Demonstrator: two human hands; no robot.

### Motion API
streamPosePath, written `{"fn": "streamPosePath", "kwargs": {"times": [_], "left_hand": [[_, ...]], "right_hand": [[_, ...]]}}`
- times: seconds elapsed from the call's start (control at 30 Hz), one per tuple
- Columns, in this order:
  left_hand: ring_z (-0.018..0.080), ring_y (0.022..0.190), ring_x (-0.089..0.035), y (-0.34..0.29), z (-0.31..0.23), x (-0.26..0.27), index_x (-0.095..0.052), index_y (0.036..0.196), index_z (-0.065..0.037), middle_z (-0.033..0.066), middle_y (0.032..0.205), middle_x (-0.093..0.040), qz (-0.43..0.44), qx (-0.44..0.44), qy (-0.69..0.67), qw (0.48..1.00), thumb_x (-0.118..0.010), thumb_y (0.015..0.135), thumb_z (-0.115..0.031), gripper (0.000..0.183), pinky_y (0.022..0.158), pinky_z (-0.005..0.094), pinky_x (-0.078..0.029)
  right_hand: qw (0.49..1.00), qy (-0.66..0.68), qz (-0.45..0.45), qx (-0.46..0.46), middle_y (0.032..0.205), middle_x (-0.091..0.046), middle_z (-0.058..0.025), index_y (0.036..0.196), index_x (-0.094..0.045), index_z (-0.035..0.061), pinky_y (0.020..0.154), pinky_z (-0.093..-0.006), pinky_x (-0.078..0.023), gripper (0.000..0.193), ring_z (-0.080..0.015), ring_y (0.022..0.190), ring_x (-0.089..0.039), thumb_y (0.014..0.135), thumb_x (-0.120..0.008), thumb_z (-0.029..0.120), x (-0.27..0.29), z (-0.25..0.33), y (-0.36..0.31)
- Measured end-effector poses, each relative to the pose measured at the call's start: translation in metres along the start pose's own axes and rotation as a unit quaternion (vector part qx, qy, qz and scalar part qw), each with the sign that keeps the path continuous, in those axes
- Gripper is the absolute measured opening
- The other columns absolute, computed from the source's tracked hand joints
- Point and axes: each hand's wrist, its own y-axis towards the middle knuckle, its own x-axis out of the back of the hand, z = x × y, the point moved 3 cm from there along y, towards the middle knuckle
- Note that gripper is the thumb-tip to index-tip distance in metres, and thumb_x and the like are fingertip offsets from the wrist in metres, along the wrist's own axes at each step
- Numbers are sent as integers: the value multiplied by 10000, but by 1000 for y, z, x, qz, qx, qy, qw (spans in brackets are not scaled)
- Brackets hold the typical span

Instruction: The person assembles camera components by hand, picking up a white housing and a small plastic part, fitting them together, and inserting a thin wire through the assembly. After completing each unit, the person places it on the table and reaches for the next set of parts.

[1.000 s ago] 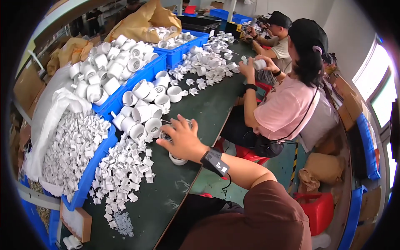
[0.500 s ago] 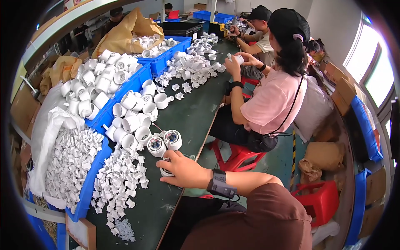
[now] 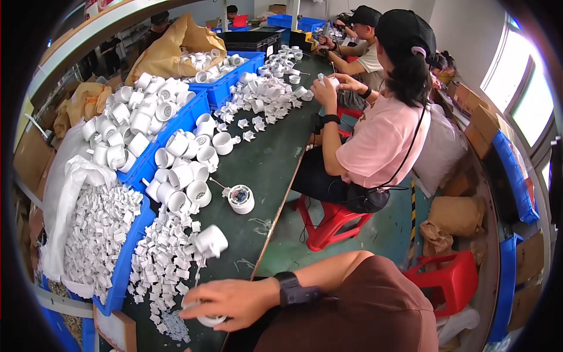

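Fingers of the right hand are curled around a white housing, its hold partly hidden, near the table's edge. Beyond, a blurred white cup is seen tilted. One upright wired cup is fitted with a circuit board; heaped cups are judged left unfitted. Bare green tabletop is left alongside.
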Motion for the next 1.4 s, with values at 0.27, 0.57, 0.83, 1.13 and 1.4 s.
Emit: {"fn": "streamPosePath", "kwargs": {"times": [0.27,0.57,0.83,1.13,1.4], "left_hand": [[394,1265,-512,-15,6,-53,-475,1405,80,266,1389,-513,47,28,-93,994,-619,970,-196,535,1096,475,-412],[370,1270,-518,-12,13,-70,-447,1432,95,258,1406,-521,111,55,-206,971,-570,986,-140,519,1107,451,-400],[348,1275,-525,-16,22,-64,-422,1456,108,251,1422,-528,151,88,-294,940,-527,1000,-91,509,1118,429,-390],[328,1325,-494,-15,17,-55,-383,1487,96,235,1473,-489,195,28,-353,915,-524,998,-82,539,1145,440,-357],[359,1282,-512,-18,28,-40,-428,1443,90,253,1431,-503,146,25,-231,961,-575,996,-158,531,1112,461,-380]], "right_hand": [[992,54,40,108,1293,-526,-160,1429,-501,88,964,-435,-475,741,-331,1186,-553,738,-764,137,-73,-12,6],[988,56,54,133,1295,-495,-140,1377,-548,113,997,-448,-420,723,-353,1113,-517,731,-831,274,-47,-22,5],[999,-35,-11,29,1312,-505,-151,1312,-558,38,1045,-448,-382,500,-354,1175,-496,927,-686,330,-29,-49,12],[986,-162,-22,-30,1360,-507,-163,1250,-592,34,1045,-435,-375,412,-333,1206,-493,902,-695,229,-37,-68,8],[971,-227,-43,-61,1274,-548,-143,1234,-615,48,1008,-426,-386,382,-302,1179,-513,910,-692,237,-46,-63,13]]}}
